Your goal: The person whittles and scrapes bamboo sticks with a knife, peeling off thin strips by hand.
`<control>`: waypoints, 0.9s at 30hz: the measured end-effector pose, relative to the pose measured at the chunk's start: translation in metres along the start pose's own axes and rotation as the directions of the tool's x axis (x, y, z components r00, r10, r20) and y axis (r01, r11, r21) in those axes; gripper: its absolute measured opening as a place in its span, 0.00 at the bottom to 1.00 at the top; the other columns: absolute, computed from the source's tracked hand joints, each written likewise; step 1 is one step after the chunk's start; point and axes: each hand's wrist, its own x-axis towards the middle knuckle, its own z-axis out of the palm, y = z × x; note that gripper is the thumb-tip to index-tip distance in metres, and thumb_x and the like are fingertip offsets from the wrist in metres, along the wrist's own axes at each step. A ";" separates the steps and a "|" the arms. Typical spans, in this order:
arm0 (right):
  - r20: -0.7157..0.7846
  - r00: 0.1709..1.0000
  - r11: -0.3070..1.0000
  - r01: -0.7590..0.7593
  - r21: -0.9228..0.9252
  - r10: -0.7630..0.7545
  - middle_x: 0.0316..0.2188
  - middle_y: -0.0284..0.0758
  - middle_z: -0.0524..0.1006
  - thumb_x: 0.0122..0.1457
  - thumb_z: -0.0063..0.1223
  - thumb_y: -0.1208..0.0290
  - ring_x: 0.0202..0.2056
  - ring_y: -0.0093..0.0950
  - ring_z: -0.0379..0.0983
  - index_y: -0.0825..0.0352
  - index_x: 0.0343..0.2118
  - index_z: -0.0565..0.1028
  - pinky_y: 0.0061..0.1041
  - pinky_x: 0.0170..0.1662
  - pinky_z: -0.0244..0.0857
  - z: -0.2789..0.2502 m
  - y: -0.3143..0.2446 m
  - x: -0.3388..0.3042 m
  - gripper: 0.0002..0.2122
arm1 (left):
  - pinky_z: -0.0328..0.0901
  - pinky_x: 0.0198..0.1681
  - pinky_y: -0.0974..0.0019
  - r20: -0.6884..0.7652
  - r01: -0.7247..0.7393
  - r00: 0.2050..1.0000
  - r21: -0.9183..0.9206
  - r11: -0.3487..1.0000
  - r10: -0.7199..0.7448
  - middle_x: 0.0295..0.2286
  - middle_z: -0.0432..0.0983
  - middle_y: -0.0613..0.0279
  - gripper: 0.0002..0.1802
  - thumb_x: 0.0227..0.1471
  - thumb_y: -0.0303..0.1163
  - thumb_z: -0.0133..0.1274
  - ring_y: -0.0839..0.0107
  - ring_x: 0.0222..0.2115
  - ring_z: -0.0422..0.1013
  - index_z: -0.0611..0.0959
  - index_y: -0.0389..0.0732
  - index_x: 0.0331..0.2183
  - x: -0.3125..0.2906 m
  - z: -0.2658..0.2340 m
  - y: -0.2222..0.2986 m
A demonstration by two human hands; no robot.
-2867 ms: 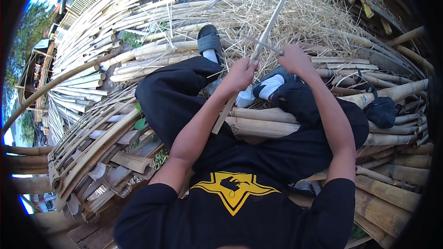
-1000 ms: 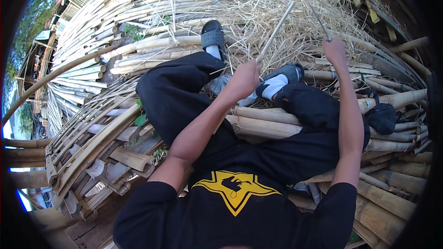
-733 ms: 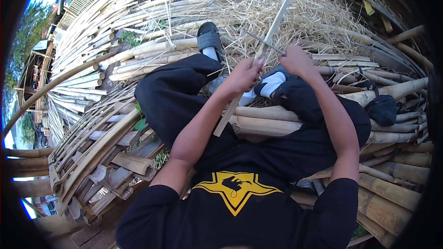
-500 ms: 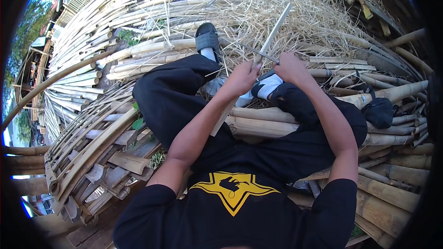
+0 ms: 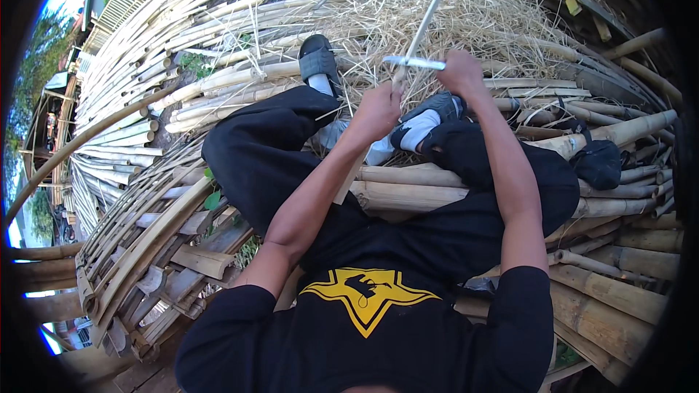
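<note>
At two o'clock from left hand (image 5: 379,110), right hand (image 5: 464,71) grips knife (image 5: 416,63); left clenches bamboo strip (image 5: 424,23), likely light, stiff, splintery, best held mid-length, below knife.

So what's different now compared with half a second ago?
The right hand has moved forward, away from the left hand, carrying the knife farther along the pale stick toward its far end. The knife, dark before, now looks bright. Nothing was taken hold of or let go: the left hand still grips the stick. The left sandal and straw heap stayed put.
</note>
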 end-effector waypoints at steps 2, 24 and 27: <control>-0.239 0.945 0.972 -0.233 -0.021 0.221 0.25 0.52 0.76 0.46 0.49 0.63 0.33 0.46 0.74 0.71 0.23 0.77 0.40 0.37 0.68 0.012 0.050 0.020 0.13 | 0.60 0.27 0.58 0.053 -0.004 0.999 -0.006 1.000 0.004 0.18 0.69 0.48 0.21 0.59 0.42 0.42 0.57 0.20 0.66 0.74 0.32 0.27 -0.015 -0.006 0.005; 0.045 0.995 0.988 0.088 0.123 -0.094 0.20 0.51 0.74 0.52 0.49 0.56 0.28 0.47 0.73 0.72 0.20 0.75 0.41 0.36 0.66 -0.018 -0.052 -0.045 0.19 | 0.59 0.18 0.70 0.129 0.162 0.985 -0.489 0.857 -0.113 0.17 0.63 0.69 0.22 0.55 0.49 0.48 0.79 0.15 0.60 0.71 0.37 0.29 -0.010 -0.008 -0.011; 0.164 0.983 0.996 0.078 0.053 -0.086 0.22 0.52 0.75 0.52 0.50 0.57 0.30 0.48 0.74 0.74 0.21 0.75 0.43 0.37 0.67 -0.010 -0.052 -0.045 0.19 | 0.63 0.29 0.56 -0.109 0.007 0.993 -0.222 0.975 -0.032 0.20 0.72 0.51 0.27 0.54 0.49 0.48 0.61 0.23 0.70 0.74 0.29 0.26 -0.009 0.004 -0.015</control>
